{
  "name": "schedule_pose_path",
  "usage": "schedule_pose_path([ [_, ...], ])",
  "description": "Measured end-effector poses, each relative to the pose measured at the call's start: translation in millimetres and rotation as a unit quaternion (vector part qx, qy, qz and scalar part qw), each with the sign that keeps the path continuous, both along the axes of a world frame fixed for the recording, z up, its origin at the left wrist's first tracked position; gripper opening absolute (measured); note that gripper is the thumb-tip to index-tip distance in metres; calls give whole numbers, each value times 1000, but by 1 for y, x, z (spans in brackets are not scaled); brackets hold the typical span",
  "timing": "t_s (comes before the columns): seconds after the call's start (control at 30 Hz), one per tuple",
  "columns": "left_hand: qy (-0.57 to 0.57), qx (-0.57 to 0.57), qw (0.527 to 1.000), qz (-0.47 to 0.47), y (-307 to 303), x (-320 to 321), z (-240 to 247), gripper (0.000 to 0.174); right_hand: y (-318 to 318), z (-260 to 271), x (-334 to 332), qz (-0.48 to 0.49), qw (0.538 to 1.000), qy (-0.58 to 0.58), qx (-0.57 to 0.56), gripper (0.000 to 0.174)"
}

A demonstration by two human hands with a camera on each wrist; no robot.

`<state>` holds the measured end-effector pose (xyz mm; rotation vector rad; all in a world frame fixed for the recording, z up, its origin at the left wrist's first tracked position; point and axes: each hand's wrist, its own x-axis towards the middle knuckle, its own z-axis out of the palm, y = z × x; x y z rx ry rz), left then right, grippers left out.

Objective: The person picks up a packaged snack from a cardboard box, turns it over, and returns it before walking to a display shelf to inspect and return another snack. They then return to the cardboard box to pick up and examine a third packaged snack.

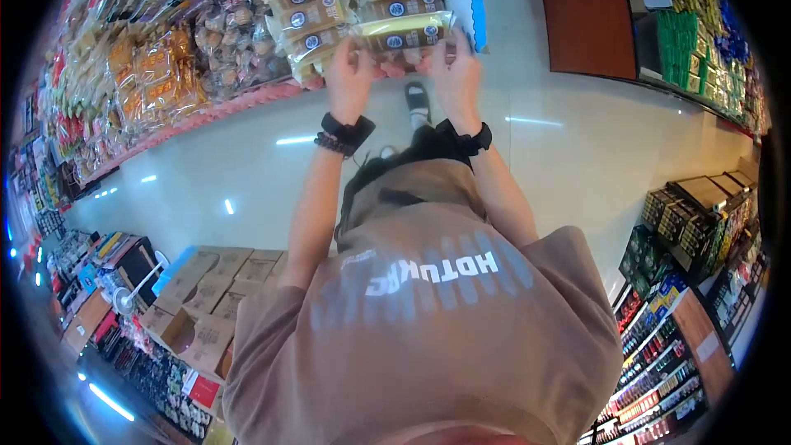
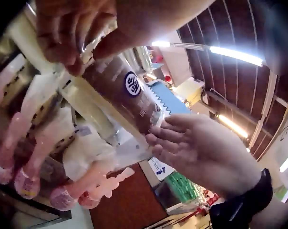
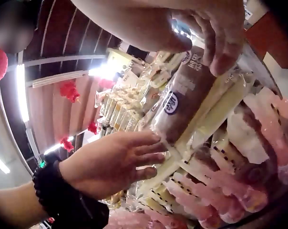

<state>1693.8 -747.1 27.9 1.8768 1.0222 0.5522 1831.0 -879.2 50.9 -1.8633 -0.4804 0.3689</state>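
Note:
A long snack packet (image 1: 404,37) in clear wrap, brown with a pale yellow strip and a round blue logo, lies crosswise at the front of matching packets. My left hand (image 1: 350,86) pinches its left end, and my right hand (image 1: 456,81) pinches the right end. In the left wrist view, crinkled wrap shows between the fingers of my left hand (image 2: 79,33), and the brown face of the packet (image 2: 118,86) is turned up. The right wrist view shows the thumb and fingers of my right hand (image 3: 206,36) around the packet's near end.
Rows of like packets (image 1: 309,12) fill the display behind, with bagged snacks (image 1: 156,74) to the left. Pink trim (image 1: 222,107) runs along the display's front edge; a blue scalloped border (image 1: 476,8) stands at its right. Cardboard boxes (image 1: 202,305) are stacked behind me at left.

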Motion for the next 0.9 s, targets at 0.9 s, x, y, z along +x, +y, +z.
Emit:
schedule_pose_path([
  [0.9, 58, -25, 969, -239, -5, -16, 40, 33, -49, 28, -13, 320, 930, -50, -174, 23],
])
